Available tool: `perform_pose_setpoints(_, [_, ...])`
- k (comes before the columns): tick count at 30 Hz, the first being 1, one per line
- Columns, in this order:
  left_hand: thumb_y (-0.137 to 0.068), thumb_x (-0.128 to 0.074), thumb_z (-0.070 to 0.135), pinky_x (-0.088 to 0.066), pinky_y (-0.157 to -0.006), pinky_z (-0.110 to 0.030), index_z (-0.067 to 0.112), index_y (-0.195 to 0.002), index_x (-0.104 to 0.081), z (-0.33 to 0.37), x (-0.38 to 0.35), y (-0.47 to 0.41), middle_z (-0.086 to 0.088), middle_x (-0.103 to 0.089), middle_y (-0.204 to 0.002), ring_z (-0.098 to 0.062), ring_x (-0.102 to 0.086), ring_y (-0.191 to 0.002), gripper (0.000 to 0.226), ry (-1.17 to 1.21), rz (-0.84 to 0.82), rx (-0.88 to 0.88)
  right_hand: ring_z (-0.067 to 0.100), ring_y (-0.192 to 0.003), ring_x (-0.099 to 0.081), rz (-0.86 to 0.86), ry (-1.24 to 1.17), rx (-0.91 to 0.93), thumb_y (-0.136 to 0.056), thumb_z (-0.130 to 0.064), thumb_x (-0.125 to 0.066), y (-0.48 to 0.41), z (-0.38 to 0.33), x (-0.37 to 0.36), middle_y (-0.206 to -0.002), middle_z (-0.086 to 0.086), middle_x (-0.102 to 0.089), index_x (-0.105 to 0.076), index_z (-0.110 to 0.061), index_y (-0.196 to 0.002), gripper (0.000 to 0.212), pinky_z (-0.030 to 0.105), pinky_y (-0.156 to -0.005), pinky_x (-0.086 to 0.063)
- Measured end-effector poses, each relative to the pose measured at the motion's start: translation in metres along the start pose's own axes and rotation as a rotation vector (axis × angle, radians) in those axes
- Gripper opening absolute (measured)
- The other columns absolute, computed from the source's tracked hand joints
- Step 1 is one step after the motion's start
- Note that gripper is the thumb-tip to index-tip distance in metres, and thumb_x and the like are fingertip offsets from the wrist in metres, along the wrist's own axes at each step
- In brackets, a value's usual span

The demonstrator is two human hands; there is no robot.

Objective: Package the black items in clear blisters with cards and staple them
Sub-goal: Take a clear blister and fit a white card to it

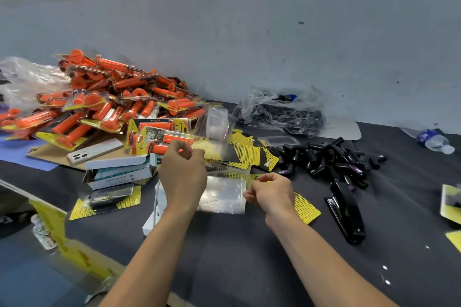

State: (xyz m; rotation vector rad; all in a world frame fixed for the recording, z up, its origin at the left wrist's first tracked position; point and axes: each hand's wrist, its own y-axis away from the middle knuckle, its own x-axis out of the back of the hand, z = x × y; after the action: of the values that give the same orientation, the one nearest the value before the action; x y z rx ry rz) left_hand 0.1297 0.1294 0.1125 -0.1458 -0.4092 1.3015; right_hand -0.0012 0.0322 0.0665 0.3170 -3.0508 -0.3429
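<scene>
Left hand [183, 174] fingers pinched clear blister [214, 127]: transparent, glossy, moulded pocket, held above counter [237, 257] middle. Right hand [270, 193] fingers pinched edge of flat blister stack [223, 195], which lay over yellow card [305, 207]. Black items [331, 159], glossy, short, piled toward right edge; black stapler [346, 209] just beside pile.

The left hand [183, 177] pinches a raised blister [215, 127] above the desk [237, 244]. The right hand [272, 193] pinches the edge of a flat blister [222, 197]; black items [331, 157] and a stapler [346, 212] lie right of it.
</scene>
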Motion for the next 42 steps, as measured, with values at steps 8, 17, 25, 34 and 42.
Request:
perform_pose_setpoints(8, [-0.09,-0.065,0.018,-0.041,-0.053,-0.025,0.032,-0.08,-0.049,0.003,-0.014,0.037,0.012,-0.062,-0.067,-0.002,-0.062,-0.069,0.023,-0.106,-0.105,-0.26,0.014,-0.055,-0.074,-0.012,0.144,0.078,-0.092,-0.002,-0.062,0.011,-0.005,0.001,-0.061,0.003,-0.074,-0.07,-0.016,-0.081,0.019,0.036,-0.066,-0.066])
perform_pose_setpoints(17, [-0.09,-0.058,0.014,-0.052,-0.042,-0.031,0.025,-0.078,-0.047,-0.009,-0.053,0.079,-0.013,-0.069,-0.08,-0.029,-0.068,-0.05,0.02,0.145,-0.374,0.075,0.018,-0.051,-0.063,0.011,-0.264,0.192,-0.102,-0.019,-0.056,0.013,0.008,0.066,-0.077,0.012,-0.076,-0.07,-0.008,-0.08,0.029,0.024,-0.048,-0.047])
perform_pose_setpoints(25, [-0.076,-0.061,0.055,-0.046,-0.058,-0.019,0.018,-0.073,-0.056,-0.018,-0.104,0.112,0.004,-0.064,-0.066,-0.003,-0.057,-0.06,0.038,0.087,-0.598,-0.014,0.015,-0.05,-0.062,0.079,0.124,0.273,-0.087,-0.005,-0.07,-0.006,0.017,0.117,-0.065,0.004,-0.074,-0.074,-0.02,-0.088,0.015,0.035,-0.056,-0.052])
perform_pose_setpoints(34, [-0.102,-0.038,0.06,-0.057,-0.08,-0.04,0.02,-0.14,-0.059,-0.038,-0.147,0.106,-0.011,-0.073,-0.106,-0.024,-0.071,-0.096,0.058,0.813,-1.035,0.761,0.02,-0.065,-0.07,0.008,0.288,0.272,-0.1,-0.011,-0.056,-0.033,0.041,0.14,-0.075,0.003,-0.076,-0.079,-0.016,-0.087,0.027,0.033,-0.063,-0.057])
perform_pose_setpoints(42, [-0.104,-0.04,0.06,-0.058,-0.068,-0.034,0.014,-0.141,-0.058,-0.033,-0.173,0.075,-0.011,-0.067,-0.101,-0.019,-0.065,-0.081,0.061,0.978,-0.958,0.726,0.02,-0.129,-0.049,-0.135,1.195,0.587,-0.102,-0.041,-0.049,-0.019,0.059,0.129,-0.135,-0.005,-0.057,-0.056,-0.024,-0.134,0.037,0.035,-0.115,-0.033])
